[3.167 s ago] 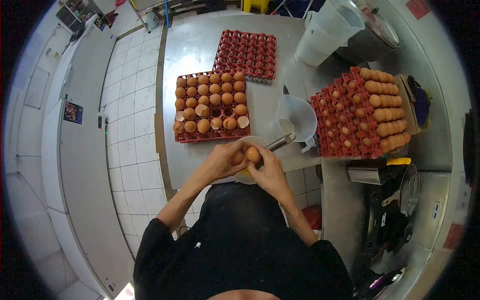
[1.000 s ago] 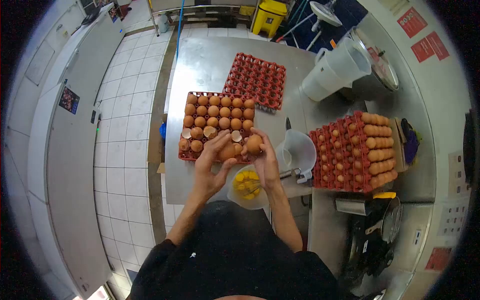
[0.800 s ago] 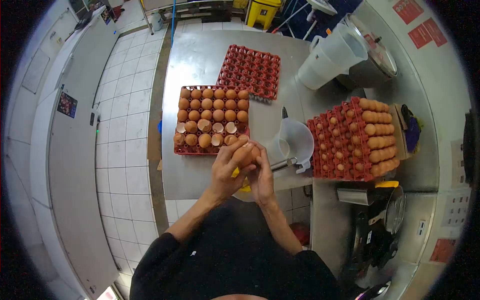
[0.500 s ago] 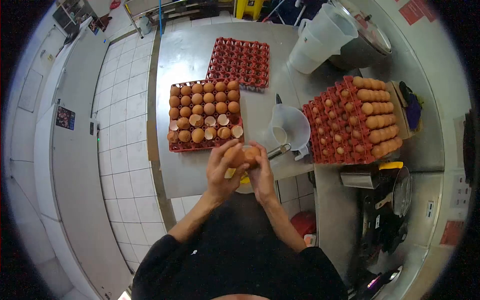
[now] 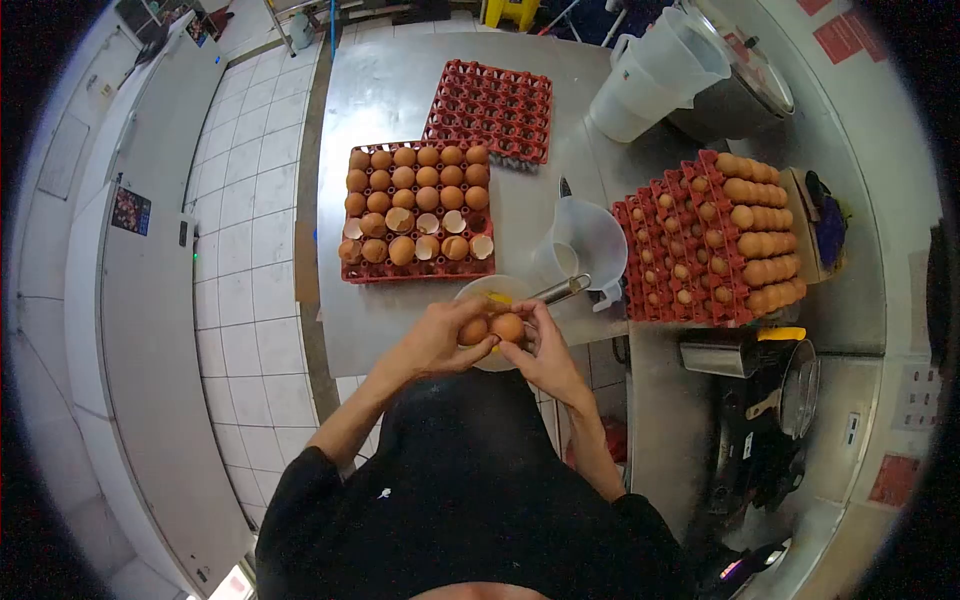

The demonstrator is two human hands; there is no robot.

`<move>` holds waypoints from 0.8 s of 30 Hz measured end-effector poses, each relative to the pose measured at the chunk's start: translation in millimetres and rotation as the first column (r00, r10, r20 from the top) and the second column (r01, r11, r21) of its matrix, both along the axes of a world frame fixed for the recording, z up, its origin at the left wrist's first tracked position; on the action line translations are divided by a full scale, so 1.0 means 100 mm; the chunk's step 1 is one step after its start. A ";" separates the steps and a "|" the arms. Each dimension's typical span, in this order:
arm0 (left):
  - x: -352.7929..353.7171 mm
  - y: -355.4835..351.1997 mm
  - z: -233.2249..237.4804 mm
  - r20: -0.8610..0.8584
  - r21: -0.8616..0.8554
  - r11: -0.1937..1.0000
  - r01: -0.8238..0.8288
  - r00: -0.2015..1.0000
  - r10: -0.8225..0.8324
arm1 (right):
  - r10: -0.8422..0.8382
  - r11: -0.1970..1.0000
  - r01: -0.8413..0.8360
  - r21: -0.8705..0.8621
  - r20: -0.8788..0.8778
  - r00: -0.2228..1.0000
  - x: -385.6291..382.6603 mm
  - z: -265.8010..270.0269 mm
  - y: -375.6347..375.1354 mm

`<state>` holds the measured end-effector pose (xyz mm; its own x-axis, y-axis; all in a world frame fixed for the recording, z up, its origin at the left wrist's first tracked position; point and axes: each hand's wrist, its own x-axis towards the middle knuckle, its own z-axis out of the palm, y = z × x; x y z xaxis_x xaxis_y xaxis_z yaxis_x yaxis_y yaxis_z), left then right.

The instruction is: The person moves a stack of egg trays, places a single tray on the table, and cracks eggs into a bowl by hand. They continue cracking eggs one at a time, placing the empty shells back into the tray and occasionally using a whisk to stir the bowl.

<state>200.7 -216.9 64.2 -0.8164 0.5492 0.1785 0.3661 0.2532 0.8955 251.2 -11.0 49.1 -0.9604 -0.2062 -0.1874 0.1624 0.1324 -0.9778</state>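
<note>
My left hand point(image 5: 445, 335) is closed round a brown egg point(image 5: 472, 331). My right hand point(image 5: 545, 350) grips a second brown egg-shaped piece, an egg point(image 5: 508, 327), right beside the first; I cannot tell whether they are whole eggs or shell halves. Both are held over a pale bowl point(image 5: 470, 290), where some yellow yolk shows past my fingers. A metal-handled utensil point(image 5: 562, 290) lies across the bowl's right side. Beyond my hands, a red egg tray point(image 5: 420, 273) carries brown eggs in its back rows and broken shells in its front rows.
A clear plastic jug point(image 5: 597, 250) stands right of the bowl. Further right are stacked egg trays point(image 5: 690, 250) full of eggs. Another red tray point(image 5: 495, 105) lies at the back, near tall plastic containers point(image 5: 655, 80) and a large pot point(image 5: 740, 95). A strainer point(image 5: 798, 390) lies at lower right.
Both hands have come lower in view, nearer my body, with the eggs still held together. More of the bowl and the utensil handle shows. The whole counter has shifted slightly up in view.
</note>
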 end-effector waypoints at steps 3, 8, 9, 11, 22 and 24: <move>-0.03 -0.06 -0.09 0.064 -0.077 0.996 0.046 0.997 -0.041 | 0.022 0.977 -0.021 0.212 -0.002 1.000 -0.02 0.20 -0.06; -0.06 -0.07 -0.18 0.004 -0.153 0.987 0.051 0.999 -0.051 | 0.068 0.893 0.029 0.450 -0.197 0.978 -0.03 0.16 -0.14; -0.06 -0.07 -0.25 -0.003 -0.182 0.982 0.047 0.999 -0.049 | 0.062 0.895 0.026 0.445 -0.180 0.982 -0.03 0.17 -0.15; -0.07 -0.06 -0.29 -0.009 -0.207 0.977 0.042 0.999 -0.045 | 0.066 0.887 0.033 0.460 -0.199 0.978 -0.04 0.11 -0.16; -0.13 -0.12 -0.32 -0.010 -0.087 0.994 0.067 0.998 -0.068 | 0.107 0.876 0.036 0.482 -0.266 0.958 -0.06 0.07 -0.09; -0.15 -0.16 -0.26 -0.044 -0.123 0.990 0.062 0.997 -0.068 | 0.165 0.879 -0.026 0.477 -0.251 0.954 -0.06 0.14 -0.06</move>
